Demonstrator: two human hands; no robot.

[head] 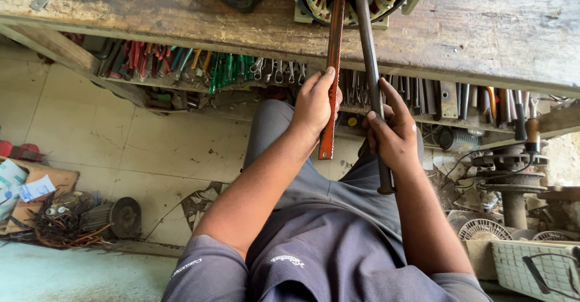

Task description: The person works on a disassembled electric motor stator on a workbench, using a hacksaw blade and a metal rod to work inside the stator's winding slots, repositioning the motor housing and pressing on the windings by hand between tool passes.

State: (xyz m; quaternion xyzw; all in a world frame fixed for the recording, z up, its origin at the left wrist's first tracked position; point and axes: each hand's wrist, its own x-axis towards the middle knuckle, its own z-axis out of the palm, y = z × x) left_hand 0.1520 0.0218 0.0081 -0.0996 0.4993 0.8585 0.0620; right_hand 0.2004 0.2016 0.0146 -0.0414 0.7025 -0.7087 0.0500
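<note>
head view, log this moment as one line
left hand: grips orange flat bar | right hand: grips dark round rod | both tools reach into motor stator on wooden bench

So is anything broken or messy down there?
Yes. One floor tile beside the person's leg is cracked and chipped, with dark patches showing. A tangle of wires lies heaped on the floor at the left. The workbench edge looks worn and stained. The left hand and right hand each grip a bar normally.
</note>
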